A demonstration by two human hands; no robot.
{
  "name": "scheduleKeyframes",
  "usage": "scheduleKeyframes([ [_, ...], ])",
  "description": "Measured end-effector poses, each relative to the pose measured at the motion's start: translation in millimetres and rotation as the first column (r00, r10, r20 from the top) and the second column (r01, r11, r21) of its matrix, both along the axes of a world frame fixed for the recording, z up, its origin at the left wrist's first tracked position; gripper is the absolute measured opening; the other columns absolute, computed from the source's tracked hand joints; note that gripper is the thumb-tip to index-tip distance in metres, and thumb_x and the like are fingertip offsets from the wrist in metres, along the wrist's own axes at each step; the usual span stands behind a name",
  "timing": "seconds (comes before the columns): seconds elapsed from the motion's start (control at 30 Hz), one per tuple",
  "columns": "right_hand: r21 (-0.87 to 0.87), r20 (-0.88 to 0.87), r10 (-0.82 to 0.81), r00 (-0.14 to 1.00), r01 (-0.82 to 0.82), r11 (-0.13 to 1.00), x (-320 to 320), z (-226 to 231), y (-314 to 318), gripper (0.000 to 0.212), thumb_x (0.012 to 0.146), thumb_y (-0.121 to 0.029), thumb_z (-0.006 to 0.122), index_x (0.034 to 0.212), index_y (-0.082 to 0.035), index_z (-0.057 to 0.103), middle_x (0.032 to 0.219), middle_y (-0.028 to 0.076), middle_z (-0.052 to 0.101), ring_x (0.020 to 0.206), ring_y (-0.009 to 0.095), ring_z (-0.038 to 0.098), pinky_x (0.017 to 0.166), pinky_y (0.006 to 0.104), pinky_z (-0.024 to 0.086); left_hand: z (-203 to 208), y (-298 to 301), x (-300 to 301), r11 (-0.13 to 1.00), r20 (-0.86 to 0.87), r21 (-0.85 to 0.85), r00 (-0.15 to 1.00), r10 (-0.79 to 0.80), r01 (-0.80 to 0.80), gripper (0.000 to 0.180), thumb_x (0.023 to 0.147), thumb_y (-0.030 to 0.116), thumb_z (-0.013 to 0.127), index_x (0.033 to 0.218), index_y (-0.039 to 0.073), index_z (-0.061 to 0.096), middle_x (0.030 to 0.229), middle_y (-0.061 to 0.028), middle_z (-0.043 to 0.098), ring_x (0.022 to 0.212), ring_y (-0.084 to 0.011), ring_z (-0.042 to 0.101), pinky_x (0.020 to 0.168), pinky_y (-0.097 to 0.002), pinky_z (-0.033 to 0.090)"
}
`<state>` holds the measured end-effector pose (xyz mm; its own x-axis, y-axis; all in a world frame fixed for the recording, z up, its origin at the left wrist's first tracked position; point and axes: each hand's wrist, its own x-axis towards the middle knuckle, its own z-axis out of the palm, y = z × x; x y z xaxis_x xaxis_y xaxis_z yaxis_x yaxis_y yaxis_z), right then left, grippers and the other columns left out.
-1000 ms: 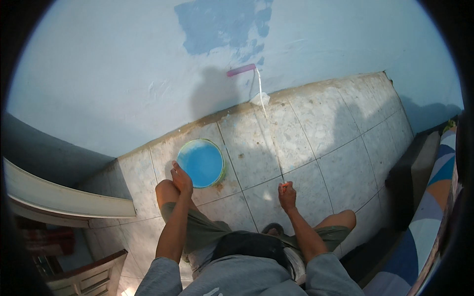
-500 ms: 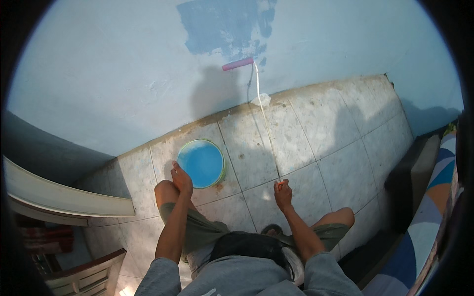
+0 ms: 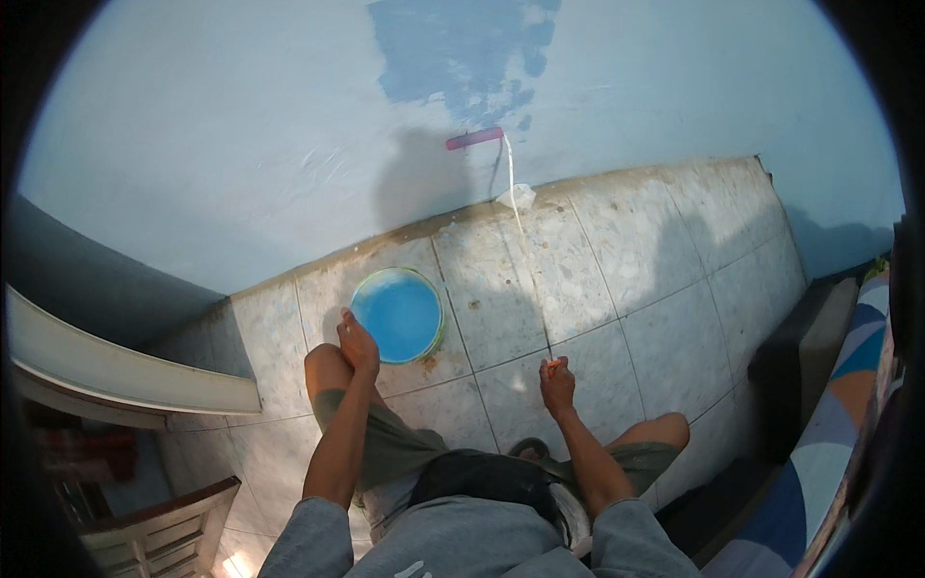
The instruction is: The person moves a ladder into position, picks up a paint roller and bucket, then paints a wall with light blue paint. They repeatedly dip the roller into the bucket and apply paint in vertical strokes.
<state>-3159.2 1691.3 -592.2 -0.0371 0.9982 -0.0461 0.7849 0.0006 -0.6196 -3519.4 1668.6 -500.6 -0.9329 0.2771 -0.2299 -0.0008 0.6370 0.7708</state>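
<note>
My right hand (image 3: pixel 557 380) grips the lower end of a long thin pole (image 3: pixel 528 255). The pole reaches up to a pink paint roller (image 3: pixel 474 139) pressed against the pale blue wall (image 3: pixel 241 144). Just above the roller is a darker blue painted patch (image 3: pixel 462 48). A white wrap (image 3: pixel 516 197) hangs on the pole near the wall's foot. My left hand (image 3: pixel 357 345) rests on my left knee, fingers loosely together, right beside a round bucket of blue paint (image 3: pixel 397 314) standing on the tiled floor (image 3: pixel 636 260).
My bent legs in green shorts (image 3: pixel 385 448) take up the lower middle. A dark low step (image 3: pixel 805 356) and a colourful patterned cloth (image 3: pixel 848 405) lie at the right. A pale ledge (image 3: pixel 116 371) and wooden furniture (image 3: pixel 164 525) are at the left.
The roller has slid left and up along the wall, toward the darker patch. My right hand has shifted slightly with the pole. My left hand stays on the knee.
</note>
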Motion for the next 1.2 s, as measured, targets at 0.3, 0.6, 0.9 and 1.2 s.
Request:
scheduleKeyframes([
  [0.3,0.03,-0.172,0.05,0.984,-0.045,0.999,-26,12,-25,0.037,0.082,-0.025,0.056,0.098,0.005,0.041,0.067,0.019,0.057,0.061,0.035,0.058,0.057,0.042,0.046,-9,-2,-6,1.0,0.019,-0.028,1.0,-0.011,0.012,0.068,0.088,0.057,0.027,0.109,-0.003,0.051,0.1,-0.0255,0.058,0.094,-0.0393,0.055,0.083,-0.0442,0.04],
  [0.6,0.121,-0.16,0.171,0.972,-0.153,0.981,-63,3,-33,0.032,0.085,-0.021,0.054,0.098,0.005,0.039,0.066,0.02,0.055,0.061,0.037,0.057,0.054,0.0418,0.044,-5,-4,-5,1.0,0.048,0.028,0.999,0.009,-0.011,0.066,0.087,0.057,0.029,0.11,-0.001,0.051,0.1,-0.0238,0.058,0.094,-0.0367,0.056,0.083,-0.0422,0.041],
  [0.9,-0.029,-0.215,0.159,0.964,-0.169,0.985,-109,17,-7,0.035,0.085,-0.019,0.055,0.103,0.006,0.037,0.07,0.023,0.057,0.064,0.04,0.058,0.053,0.045,0.043,-5,-3,-3,0.998,0.037,0.048,0.999,0.034,-0.036,0.068,0.086,0.058,0.03,0.11,-0.001,0.051,0.099,-0.0223,0.059,0.093,-0.0347,0.056,0.082,-0.0409,0.042],
  [1.2,-0.067,-0.179,0.16,0.971,-0.174,0.982,-111,27,-20,0.03,0.086,-0.021,0.053,0.096,0.003,0.038,0.072,0.021,0.058,0.067,0.039,0.058,0.058,0.0446,0.046,-34,-6,-4,0.968,-0.351,0.012,0.905,0.239,-0.251,0.058,0.088,0.05,0.04,0.113,-0.001,0.05,0.101,-0.0201,0.056,0.09,-0.0393,0.054,0.083,-0.0448,0.041],
])
